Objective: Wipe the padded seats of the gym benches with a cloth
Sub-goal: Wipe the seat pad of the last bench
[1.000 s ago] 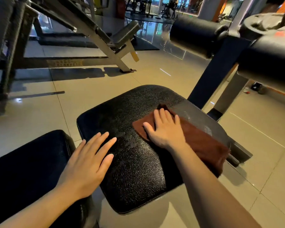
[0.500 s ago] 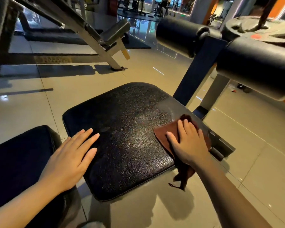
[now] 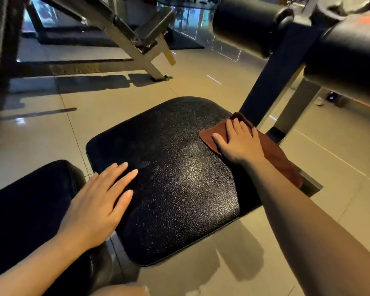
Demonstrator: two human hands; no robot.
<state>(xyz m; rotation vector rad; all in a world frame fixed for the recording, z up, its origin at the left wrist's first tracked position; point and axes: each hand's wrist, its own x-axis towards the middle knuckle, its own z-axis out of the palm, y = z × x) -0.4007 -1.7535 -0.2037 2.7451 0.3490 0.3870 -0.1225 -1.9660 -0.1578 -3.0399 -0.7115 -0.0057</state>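
A black textured padded seat (image 3: 171, 182) fills the middle of the view. A brown cloth (image 3: 271, 152) lies along the seat's far right edge and trails toward its right corner. My right hand (image 3: 239, 142) presses flat on the cloth's far end with straight fingers. My left hand (image 3: 96, 201) rests flat on the seat's near left edge, fingers straight and slightly spread. A second dark pad (image 3: 24, 210) sits at the lower left, partly under my left forearm.
Two black roller pads (image 3: 244, 24) on a dark frame post (image 3: 271, 82) stand right behind the seat's far right side. Another bench frame (image 3: 124, 37) stands on the tiled floor (image 3: 41, 133) at the back left.
My right hand has slid the cloth away from me, from the seat's near right edge up to its far right corner. The left hand stays on the near left edge.
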